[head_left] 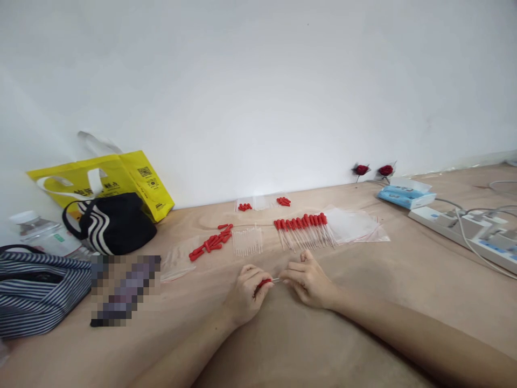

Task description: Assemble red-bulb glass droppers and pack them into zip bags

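Note:
My left hand (pixel 251 291) is closed around a red rubber bulb (pixel 262 284) near the middle of the table. A thin clear tube (pixel 276 280) runs from the bulb to my right hand (pixel 304 279), whose fingers pinch it. Beyond my hands, loose red bulbs (pixel 212 243) lie in a pile at the left. Beside them is a row of short clear tubes (pixel 247 241). To the right, several tubes topped with red bulbs (pixel 301 222) lie side by side in a row.
Plastic bags (pixel 355 225) lie right of the row; small red bulbs (pixel 284 201) rest near the wall. A yellow bag (pixel 155 188), black pouch (pixel 121 223) and striped bag (pixel 36 291) stand left. At right are tissues (pixel 404 196), a power strip (pixel 464 231) and cables.

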